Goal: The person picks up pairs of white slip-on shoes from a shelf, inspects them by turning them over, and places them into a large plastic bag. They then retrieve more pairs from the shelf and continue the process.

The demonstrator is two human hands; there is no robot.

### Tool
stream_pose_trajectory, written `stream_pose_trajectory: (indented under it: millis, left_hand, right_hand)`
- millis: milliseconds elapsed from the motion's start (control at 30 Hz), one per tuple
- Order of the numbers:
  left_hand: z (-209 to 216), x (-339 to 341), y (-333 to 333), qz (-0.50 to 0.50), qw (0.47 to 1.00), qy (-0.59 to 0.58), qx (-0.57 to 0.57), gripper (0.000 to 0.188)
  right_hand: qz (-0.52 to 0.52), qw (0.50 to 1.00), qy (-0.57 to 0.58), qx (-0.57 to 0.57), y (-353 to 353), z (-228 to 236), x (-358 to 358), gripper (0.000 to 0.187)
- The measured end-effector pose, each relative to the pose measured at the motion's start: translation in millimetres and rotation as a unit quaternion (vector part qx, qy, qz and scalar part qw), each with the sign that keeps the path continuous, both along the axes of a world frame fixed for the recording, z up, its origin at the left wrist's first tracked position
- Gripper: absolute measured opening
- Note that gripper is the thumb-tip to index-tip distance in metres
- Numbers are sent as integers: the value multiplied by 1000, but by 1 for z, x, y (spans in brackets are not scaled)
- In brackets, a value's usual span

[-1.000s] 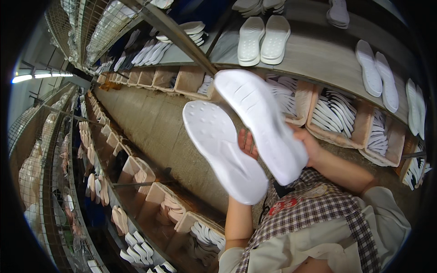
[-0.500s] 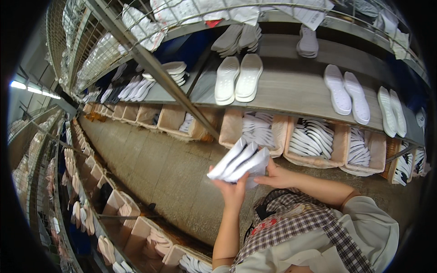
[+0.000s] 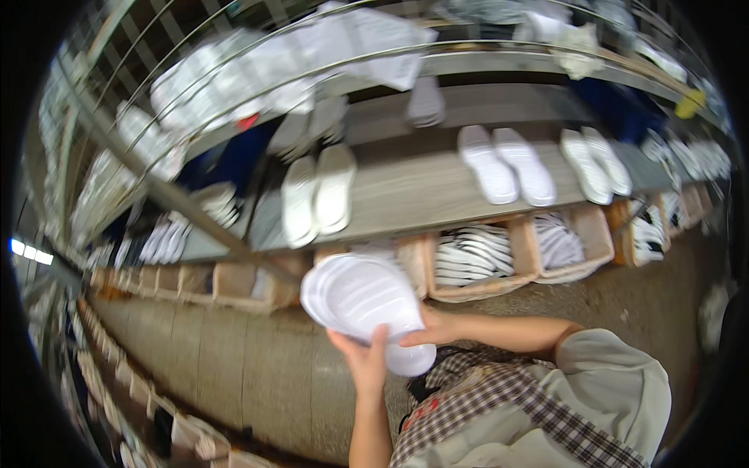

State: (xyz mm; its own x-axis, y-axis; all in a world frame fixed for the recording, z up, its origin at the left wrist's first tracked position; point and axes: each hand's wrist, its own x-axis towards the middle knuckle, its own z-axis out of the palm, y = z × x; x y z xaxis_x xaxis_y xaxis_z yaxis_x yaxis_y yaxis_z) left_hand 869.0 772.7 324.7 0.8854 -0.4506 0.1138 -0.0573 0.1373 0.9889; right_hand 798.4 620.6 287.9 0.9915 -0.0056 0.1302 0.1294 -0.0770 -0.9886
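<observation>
A small stack of white shoe soles [image 3: 367,292] is held up in front of me, slightly blurred, with the hollow side of one facing up. My left hand [image 3: 363,360] grips the stack from below, its thumb pressed on the near part. From the right, my right hand [image 3: 431,326] closes round the edge, beside a rounded end that sticks out below. On the shelf beyond stand a pair of off-white soles [image 3: 318,195] and a pair of pale lilac-white soles [image 3: 507,166]. Another narrow white pair [image 3: 595,165] lies further right.
Under the grey shelf [image 3: 413,195] runs a row of cloth-lined baskets; one basket [image 3: 472,295] holds many soles. A slanting metal post [image 3: 187,207] crosses at left. Wire racks with white bags [image 3: 289,66] hang above. More baskets [image 3: 191,433] line the aisle's left side.
The stack of soles has tipped and turned, so a broad hollow face shows instead of edges. Both hands have moved left with it. The view has swung right along the shelf.
</observation>
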Motion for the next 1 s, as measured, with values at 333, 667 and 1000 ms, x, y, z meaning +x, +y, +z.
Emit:
stream_pose_trajectory:
  millis: [333, 667, 1000]
  left_hand:
    - [-24, 12, -7, -140, 986, 17, 93, 62]
    - [-94, 12, -26, -220, 946, 148, 185, 38]
    - [-136, 22, -53, -171, 945, 172, 217, 41]
  right_hand:
    - [-321, 896, 77, 296, -236, 121, -77, 56]
    - [-418, 802, 403, 140, -458, 78, -108, 35]
    - [-466, 836, 264, -119, -528, 107, -14, 39]
